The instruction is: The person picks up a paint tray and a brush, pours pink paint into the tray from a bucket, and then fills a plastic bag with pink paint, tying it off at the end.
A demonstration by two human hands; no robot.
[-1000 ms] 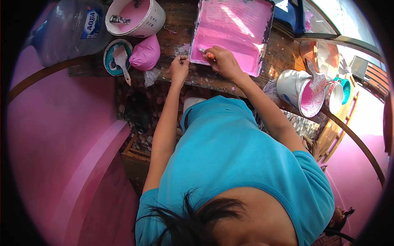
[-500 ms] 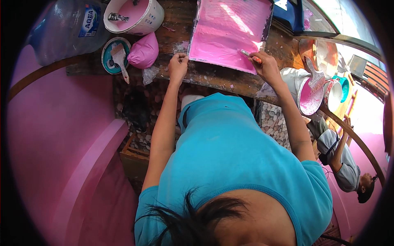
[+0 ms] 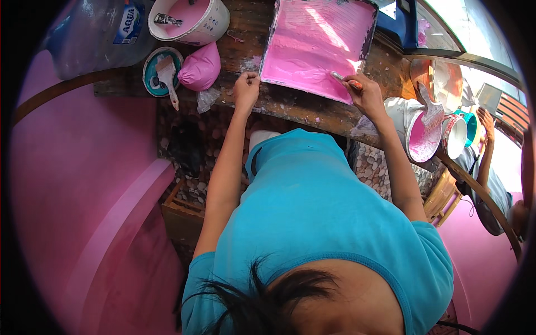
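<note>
A shallow paint tray with a dark, smeared rim lies on the wooden bench, coated in wet pink paint. At its near left corner my left hand is closed, thumb and fingertips pinching the rim. My right hand grips a small paintbrush with an orange handle over the tray's near right corner. The brush's pale metal part shows; its bristles are hard to make out against the paint.
Left of the tray stand a white bucket of pink paint, a tied pink bag, a teal tub with a brush across it, and a large water bottle. Rightward are a pink paint pail and another person's hand.
The brush has shifted slightly within the tray's near right corner, its angle changed. My left hand stays at the rim. The other person has leaned farther right, an arm now reaching up by the pails.
</note>
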